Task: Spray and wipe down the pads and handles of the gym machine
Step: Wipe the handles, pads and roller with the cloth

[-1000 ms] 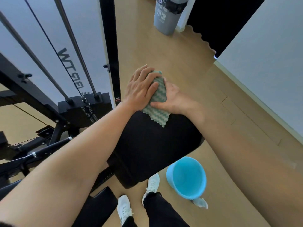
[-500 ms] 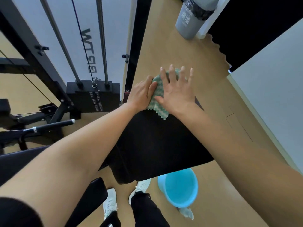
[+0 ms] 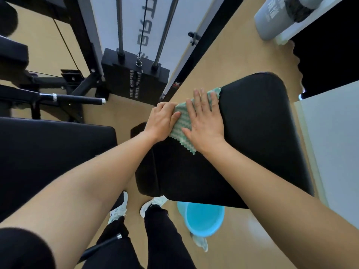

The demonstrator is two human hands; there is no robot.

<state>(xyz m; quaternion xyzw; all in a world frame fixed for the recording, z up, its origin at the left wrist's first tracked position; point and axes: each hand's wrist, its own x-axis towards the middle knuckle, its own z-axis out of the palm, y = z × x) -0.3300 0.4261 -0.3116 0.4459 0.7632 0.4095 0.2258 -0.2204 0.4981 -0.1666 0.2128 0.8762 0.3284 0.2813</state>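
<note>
Wiping step, head view, the only one you've got. You're on the large black pad [image 3: 252,133], and the green-and-white cloth [image 3: 179,123] lies flat on its top near the left edge, toward the far end.

Your right hand [image 3: 206,121] is flat on the cloth, fingers straight and slightly spread, palm pressing down. Your left hand [image 3: 162,121] sits at the cloth's left border with fingers curled and the thumb on the fabric. That reads as pinching the edge at the pad's rim, but the fingertips are hidden. Both forearms are extended over the pad.

My read: most of the pad right of the cloth and nearer to you isn't covered yet. The next move calls for a sweep across it with steady palm pressure, your left hand keeping the cloth from bunching. The second pad [image 3: 48,152] and bar handle [image 3: 77,98] on your left likely come after.

No spray bottle is in view. A blue bucket [image 3: 204,220] sits on the floor by the pad's near end.
</note>
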